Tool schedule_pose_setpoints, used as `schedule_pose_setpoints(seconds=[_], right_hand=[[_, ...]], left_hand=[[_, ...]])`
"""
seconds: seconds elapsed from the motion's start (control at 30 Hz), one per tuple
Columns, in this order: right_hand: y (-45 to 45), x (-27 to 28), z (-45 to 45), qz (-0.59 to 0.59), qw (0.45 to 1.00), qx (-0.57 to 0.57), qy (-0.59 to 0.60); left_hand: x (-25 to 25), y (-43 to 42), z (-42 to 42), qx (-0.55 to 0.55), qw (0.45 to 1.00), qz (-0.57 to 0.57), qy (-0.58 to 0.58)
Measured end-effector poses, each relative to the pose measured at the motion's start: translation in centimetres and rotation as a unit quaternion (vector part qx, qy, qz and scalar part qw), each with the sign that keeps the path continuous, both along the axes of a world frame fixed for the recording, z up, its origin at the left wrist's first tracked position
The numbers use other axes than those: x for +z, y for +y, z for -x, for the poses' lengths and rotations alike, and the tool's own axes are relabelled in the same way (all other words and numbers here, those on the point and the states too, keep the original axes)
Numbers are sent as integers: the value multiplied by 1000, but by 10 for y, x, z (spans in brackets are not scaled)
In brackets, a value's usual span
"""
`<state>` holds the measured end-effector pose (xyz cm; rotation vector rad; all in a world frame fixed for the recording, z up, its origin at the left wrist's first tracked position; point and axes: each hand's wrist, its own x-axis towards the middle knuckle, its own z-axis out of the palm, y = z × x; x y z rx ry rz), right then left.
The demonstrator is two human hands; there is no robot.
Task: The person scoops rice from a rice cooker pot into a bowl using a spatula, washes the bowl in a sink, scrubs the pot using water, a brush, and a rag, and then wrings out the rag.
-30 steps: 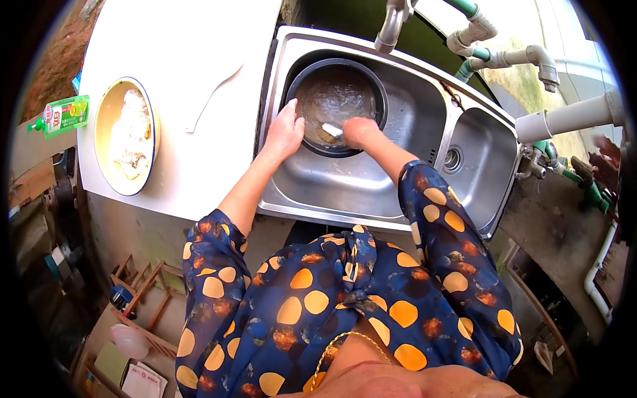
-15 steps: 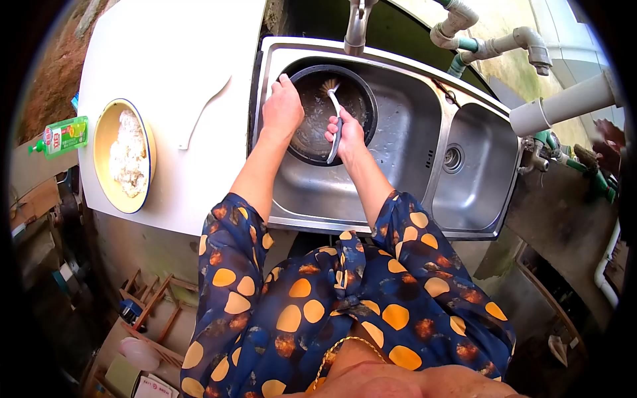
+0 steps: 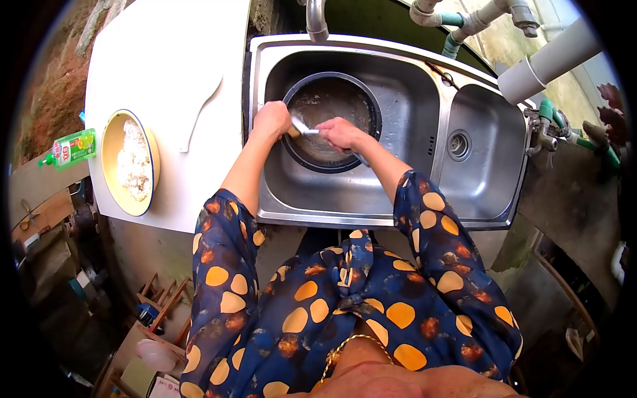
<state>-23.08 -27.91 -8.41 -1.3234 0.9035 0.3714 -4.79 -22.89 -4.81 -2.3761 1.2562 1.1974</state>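
A round dark pan (image 3: 332,166) with cloudy water in it sits in the large basin of the steel sink. My left hand (image 3: 273,119) is closed on the pan's left rim. In my right hand (image 3: 340,133) is a brush (image 3: 302,127) with a pale neck and a grey handle, held over the pan. The brush's bristles are against the inner left wall, close to my left hand.
On the white counter (image 3: 179,86) at the left lie a white spatula-like utensil (image 3: 202,116), a yellow bowl (image 3: 154,159) with whitish food, and a green soap bottle (image 3: 74,148). A faucet (image 3: 317,23) hangs behind the pan. The small basin (image 3: 484,166) is at the right.
My right hand has swung the brush from the pan's far side to its left wall. My left hand stays at the left rim. The whole view has shifted a little.
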Motion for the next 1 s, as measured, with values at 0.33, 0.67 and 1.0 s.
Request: schedule_pose_setpoints(seconds=[0.33, 0.67, 1.0], right_hand=[[32, -61, 50, 285, 947, 150, -6], [46, -29, 30, -280, 756, -561, -188], [19, -5, 59, -206, 920, -315, -111]], left_hand=[[-56, 72, 48, 321, 900, 216, 200], [-36, 64, 58, 323, 872, 245, 274], [-50, 76, 78, 349, 854, 253, 292]])
